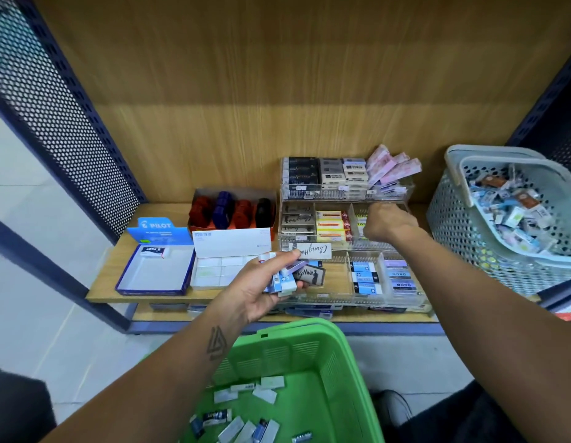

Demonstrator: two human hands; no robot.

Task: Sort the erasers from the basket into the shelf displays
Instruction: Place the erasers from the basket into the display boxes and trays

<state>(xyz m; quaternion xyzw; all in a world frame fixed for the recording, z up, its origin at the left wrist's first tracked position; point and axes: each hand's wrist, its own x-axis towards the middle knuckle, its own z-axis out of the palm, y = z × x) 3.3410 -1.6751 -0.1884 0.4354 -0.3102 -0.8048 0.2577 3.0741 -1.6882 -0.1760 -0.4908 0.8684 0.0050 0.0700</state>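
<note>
My left hand [261, 286] is shut on a bundle of small erasers [285, 278] in blue, white and dark sleeves, held in front of the clear tiered display [348, 238] on the shelf. My right hand [388, 220] reaches into the right compartment of the display's middle tier, fingers curled and turned away; what it holds is hidden. A green basket [335, 372] sits below me with several loose erasers [245, 420] on its bottom. The display's compartments hold rows of black, yellow, blue and purple erasers.
A grey basket [450, 225] full of mixed erasers stands at the shelf's right end. A blue Pilot box [156, 270], a white box of erasers [226, 263] and a red box of stamps [233, 209] sit left of the display. Perforated dark panels flank the shelf.
</note>
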